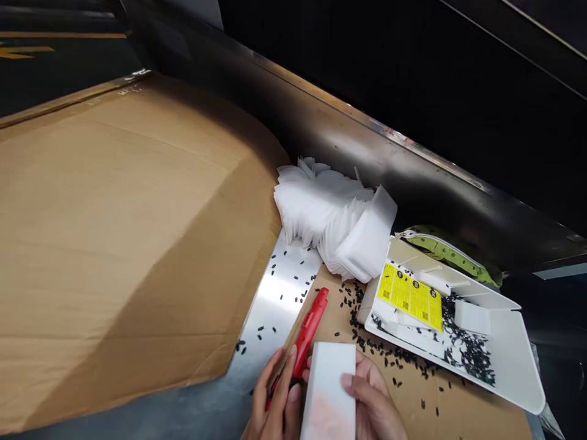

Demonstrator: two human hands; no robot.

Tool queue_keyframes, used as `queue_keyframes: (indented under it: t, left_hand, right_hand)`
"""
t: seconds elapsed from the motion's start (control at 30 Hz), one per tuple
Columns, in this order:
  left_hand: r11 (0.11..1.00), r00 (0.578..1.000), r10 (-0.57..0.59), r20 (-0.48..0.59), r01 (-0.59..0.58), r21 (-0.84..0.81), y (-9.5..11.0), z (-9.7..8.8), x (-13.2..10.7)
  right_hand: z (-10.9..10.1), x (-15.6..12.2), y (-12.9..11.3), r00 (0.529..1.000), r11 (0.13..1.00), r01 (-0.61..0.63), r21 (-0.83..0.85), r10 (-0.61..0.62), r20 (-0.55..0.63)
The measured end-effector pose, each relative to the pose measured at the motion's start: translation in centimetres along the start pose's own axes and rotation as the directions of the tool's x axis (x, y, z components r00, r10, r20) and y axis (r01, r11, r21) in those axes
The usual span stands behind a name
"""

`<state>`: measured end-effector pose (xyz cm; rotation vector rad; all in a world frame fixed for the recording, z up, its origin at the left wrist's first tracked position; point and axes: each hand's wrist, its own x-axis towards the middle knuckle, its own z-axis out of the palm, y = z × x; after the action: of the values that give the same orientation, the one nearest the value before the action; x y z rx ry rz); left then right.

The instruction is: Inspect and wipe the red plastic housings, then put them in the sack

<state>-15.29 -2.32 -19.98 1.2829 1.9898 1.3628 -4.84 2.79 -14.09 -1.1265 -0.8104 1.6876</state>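
Observation:
My right hand (378,403) grips a narrow white box (332,388), with its thumb on the front face and fingers behind it. Pinkish marks show on the lower part of that face. Close against the left side of the box, my left hand (277,397) has its fingers stretched out and a little apart. A red tool with a dark lower part (309,330) slants behind those fingers; its kind does not show, and I cannot tell whether they touch it. Many small black pieces (394,357) lie scattered over the brown cardboard mat (415,418).
To the right sits a white tray (520,360) holding black pieces and a yellow label sheet (410,296). A green pouch (458,253) lies behind it. White foam sleeves (325,201) are heaped near the metal wall (367,146). A large cardboard sheet (123,232) covers the left.

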Motion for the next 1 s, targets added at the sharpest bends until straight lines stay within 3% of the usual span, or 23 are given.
queue_keyframes:
  t: [0.07,0.13,0.17,0.23,0.3,0.4,0.5,0.57,0.67,0.77,0.9,1.0]
  left_hand:
    - [0.999,0.999,0.046,-0.007,-0.046,0.007,0.0,-0.1,0.3]
    - [0.991,0.992,0.124,-0.015,-0.123,0.044,-0.2,-0.1,0.4]
    - [0.984,0.987,0.162,-0.004,-0.162,0.071,-0.3,-0.1,0.3]
    - [0.97,0.977,0.206,0.048,-0.21,0.122,-0.7,0.0,0.0]
    - [0.963,0.969,0.211,0.132,-0.229,0.145,-1.1,0.2,-0.6]
    - [0.987,0.982,0.094,0.162,-0.113,0.112,-1.1,0.7,-1.6]
    - [0.996,0.993,-0.074,0.091,0.068,0.065,-0.5,1.3,-2.1]
    - [0.993,0.99,-0.111,0.091,0.106,0.058,-0.4,1.4,-2.2]
    - [0.998,0.981,-0.056,0.184,0.048,0.046,-1.1,1.0,-2.3]
    - [0.997,0.967,0.029,0.252,-0.045,0.057,-1.9,0.5,-2.3]
    - [0.987,0.962,0.091,0.256,-0.122,0.108,-1.6,0.2,-2.4]
    - [0.991,0.977,0.09,0.195,-0.107,0.081,-0.5,0.6,-2.4]
  right_hand:
    - [-0.7,-0.4,0.4,0.999,0.999,-0.005,-0.054,0.003,-0.037]
    - [-1.4,-0.8,0.8,0.984,0.948,0.08,-0.307,-0.124,-0.126]
    - [-1.6,-0.9,1.1,0.963,0.866,0.14,-0.479,-0.231,-0.137]
    - [-1.8,-0.9,1.6,0.896,0.598,0.26,-0.758,-0.442,-0.041]
    - [-1.5,-0.9,2.1,0.831,0.354,0.352,-0.867,-0.543,0.116]
    - [-1.0,-1.0,2.7,0.794,0.203,0.405,-0.891,-0.561,0.233]
    - [-1.1,-1.3,3.1,0.812,0.199,0.403,-0.893,-0.528,0.248]
    - [-1.1,-1.5,3.3,0.841,0.25,0.396,-0.883,-0.485,0.24]
    - [-0.9,-2.0,3.5,0.885,0.308,0.369,-0.877,-0.404,0.231]
    - [-0.6,-2.8,4.1,0.903,0.298,0.312,-0.902,-0.389,0.184]
    - [-0.7,-4.4,5.3,0.87,0.272,0.286,-0.919,-0.476,0.129]
    - [-0.5,-4.4,5.5,0.853,0.284,0.285,-0.916,-0.51,0.107]
